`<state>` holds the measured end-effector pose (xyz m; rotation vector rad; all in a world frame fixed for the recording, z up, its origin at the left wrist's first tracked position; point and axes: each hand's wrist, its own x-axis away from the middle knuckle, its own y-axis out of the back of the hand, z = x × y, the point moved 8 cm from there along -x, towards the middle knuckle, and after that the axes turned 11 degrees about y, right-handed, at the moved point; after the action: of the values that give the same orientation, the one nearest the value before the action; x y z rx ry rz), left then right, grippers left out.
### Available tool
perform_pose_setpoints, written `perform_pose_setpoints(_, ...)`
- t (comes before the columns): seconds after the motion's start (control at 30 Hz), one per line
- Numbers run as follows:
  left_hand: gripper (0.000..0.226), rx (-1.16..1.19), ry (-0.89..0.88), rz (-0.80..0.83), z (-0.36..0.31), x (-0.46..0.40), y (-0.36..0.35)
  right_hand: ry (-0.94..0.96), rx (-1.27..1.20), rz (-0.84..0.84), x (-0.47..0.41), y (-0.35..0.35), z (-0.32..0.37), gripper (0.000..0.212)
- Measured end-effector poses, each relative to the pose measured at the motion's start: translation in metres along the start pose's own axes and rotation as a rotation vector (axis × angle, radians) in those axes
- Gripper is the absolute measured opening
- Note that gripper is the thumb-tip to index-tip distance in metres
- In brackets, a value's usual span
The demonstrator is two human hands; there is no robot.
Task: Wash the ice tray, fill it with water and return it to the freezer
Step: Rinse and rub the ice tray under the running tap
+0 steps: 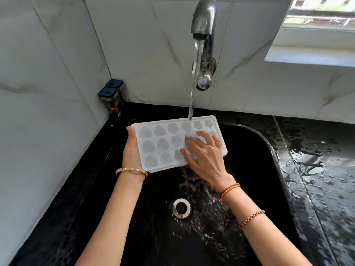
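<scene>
White ice tray (159, 144) under right-hand fingers (194, 141).

Ice tray (159, 144) translucent matt plastic; tap (204, 18) shiny metal; sink (249, 150) glossy blk, wet.

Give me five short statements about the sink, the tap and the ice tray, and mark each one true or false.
1. Water runs from the metal tap onto the white plastic ice tray. True.
2. The left hand holds the tray's left edge. True.
3. The right hand turns the tap. False: it lies spread on the tray's moulds.
4. The tray lies flat on the bottom of the black sink. False: it is held above the sink.
5. Two blue-lidded jars stand in the counter's corner. True.
</scene>
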<state>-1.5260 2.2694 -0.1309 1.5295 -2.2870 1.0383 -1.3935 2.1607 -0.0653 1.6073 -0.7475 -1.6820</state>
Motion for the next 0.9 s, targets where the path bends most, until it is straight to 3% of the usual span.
perform_pose_setpoints(0.17, 0.053, 0.048, 0.036, 0.007, 0.006, -0.002, 0.002, -0.018, -0.034, 0.125, -0.005, -0.004, -0.001, 0.025)
perform_pose_setpoints(0.37, 0.054, 0.038, 0.037, 0.068, 0.012, -0.007, 0.002, -0.165, -0.07, 0.015, -0.007, 0.007, -0.013, 0.027)
perform_pose_setpoints(0.53, 0.061, 0.027, 0.044, -0.021, 0.01, -0.01, 0.009, -0.11, -0.084, 0.296, -0.006, -0.023, -0.014, 0.036)
perform_pose_setpoints(0.7, 0.061, 0.064, 0.074, 0.045, 0.018, -0.011, 0.008, -0.268, -0.131, 0.158, -0.009, -0.007, -0.027, 0.035)
perform_pose_setpoints(0.83, 0.053, 0.064, 0.033, 0.043, 0.013, -0.01, 0.006, -0.164, -0.11, 0.303, -0.007, -0.025, -0.016, 0.034)
perform_pose_setpoints(0.9, 0.057, 0.068, 0.033, 0.042, 0.012, -0.011, 0.006, -0.149, -0.116, 0.267, -0.008, -0.022, -0.013, 0.029)
